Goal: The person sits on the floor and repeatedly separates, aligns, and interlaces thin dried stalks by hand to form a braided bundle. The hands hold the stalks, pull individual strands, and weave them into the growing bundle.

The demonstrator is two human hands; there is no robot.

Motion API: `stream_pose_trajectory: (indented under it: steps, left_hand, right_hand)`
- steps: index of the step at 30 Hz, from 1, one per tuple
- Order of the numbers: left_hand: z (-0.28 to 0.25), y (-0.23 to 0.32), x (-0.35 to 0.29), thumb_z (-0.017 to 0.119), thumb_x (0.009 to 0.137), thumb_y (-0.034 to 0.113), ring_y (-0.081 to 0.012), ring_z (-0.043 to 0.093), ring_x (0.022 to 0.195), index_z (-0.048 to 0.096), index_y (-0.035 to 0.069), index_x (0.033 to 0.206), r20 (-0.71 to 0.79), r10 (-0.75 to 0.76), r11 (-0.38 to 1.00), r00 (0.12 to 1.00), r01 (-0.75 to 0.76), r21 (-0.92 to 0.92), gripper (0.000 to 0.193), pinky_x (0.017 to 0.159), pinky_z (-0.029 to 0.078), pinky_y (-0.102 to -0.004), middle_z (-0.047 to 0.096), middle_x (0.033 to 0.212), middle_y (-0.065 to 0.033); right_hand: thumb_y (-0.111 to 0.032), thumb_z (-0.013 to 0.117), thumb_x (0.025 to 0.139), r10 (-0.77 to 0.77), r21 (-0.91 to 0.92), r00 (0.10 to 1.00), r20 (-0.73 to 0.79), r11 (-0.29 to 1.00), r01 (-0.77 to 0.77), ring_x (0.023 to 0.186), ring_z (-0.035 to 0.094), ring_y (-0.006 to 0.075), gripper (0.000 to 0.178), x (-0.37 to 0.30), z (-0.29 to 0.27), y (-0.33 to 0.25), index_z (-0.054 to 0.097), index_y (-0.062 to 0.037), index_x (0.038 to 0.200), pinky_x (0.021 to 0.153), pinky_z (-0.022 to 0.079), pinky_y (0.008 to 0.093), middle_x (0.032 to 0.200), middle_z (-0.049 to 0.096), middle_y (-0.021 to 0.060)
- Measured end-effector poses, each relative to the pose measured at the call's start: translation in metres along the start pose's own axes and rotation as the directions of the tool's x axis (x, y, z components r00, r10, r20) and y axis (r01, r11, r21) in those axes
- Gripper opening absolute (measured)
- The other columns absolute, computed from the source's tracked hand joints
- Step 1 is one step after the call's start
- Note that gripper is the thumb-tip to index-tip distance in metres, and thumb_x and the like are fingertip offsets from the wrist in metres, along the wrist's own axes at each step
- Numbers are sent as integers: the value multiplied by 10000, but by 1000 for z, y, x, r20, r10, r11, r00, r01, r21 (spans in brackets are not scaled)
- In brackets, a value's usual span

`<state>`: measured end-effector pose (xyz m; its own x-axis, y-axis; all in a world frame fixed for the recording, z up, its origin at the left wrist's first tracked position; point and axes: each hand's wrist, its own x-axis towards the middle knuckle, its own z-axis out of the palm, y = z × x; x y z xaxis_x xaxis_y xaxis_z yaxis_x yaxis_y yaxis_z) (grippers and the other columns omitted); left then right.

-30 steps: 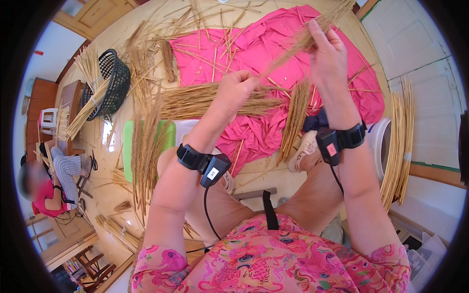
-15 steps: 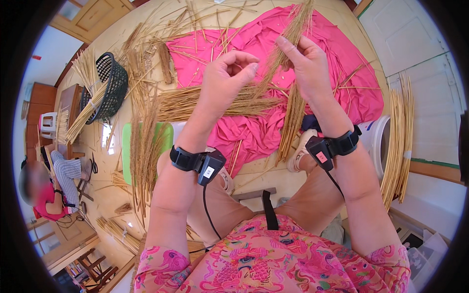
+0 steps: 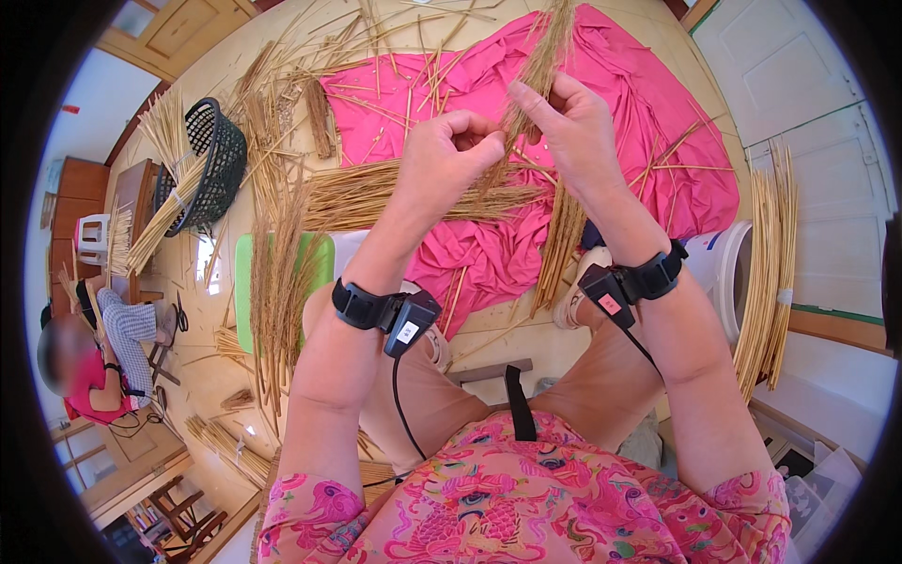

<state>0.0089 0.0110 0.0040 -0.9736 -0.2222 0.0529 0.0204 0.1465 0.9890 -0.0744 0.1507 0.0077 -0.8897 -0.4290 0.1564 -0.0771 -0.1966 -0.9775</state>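
Note:
In front of me a bunch of dried feathery grass stalks (image 3: 543, 70) slants over the pink cloth. My right hand (image 3: 578, 136) grips it between thumb and fingers, partway along. On the bunch's left edge my left hand (image 3: 446, 160) is closed, thumb and forefinger pinching at the lower stalks; the exact stalk between them is too small to tell. Below my left hand lies a pile of stalks (image 3: 352, 195) across the pink cloth (image 3: 648, 89). A second bundle of stalks (image 3: 564, 240) lies beneath my right wrist, pointing toward my foot.
A green basket (image 3: 230, 155) with stalks stands at left, near a green board (image 3: 246, 291) under more feathery stalks. A white bucket (image 3: 728, 273) and a tied stalk bundle (image 3: 770, 282) are at right. Another person (image 3: 94, 376) sits at far left. Loose stalks litter the floor.
My right hand has shifted left with the bunch. My left hand has moved slightly right and down, and its thumb and forefinger have closed at the bunch's edge.

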Motion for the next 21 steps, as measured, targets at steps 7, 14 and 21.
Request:
stream_pose_trajectory:
  steps: [7,14,21]
  left_hand:
    - [-3,-14,4,614,761,129,-69,494,608,613,-17,780,-33,20,999,999,-22,-50,147,550,415,-243,570,670,0]
    - [1,-9,0,593,768,146,-85,477,596,586,-21,763,3,-108,994,994,108,-34,167,530,393,-253,558,669,-20]
    - [-4,-17,-5,558,808,137,-64,421,599,584,10,769,-14,-175,982,984,176,63,135,528,346,-239,512,677,16]
  right_hand:
    - [-132,654,867,-77,-42,996,-43,996,75,629,508,24,152,-3,8,2,647,1,940,541,424,211,739,615,-16]
    - [-132,648,871,-93,-135,992,-88,988,80,582,486,25,146,-8,12,0,648,3,926,503,409,219,706,602,-24]
    - [-137,643,877,-146,11,961,-236,988,153,627,518,32,142,19,-22,-6,651,-7,934,540,421,213,743,619,-13]
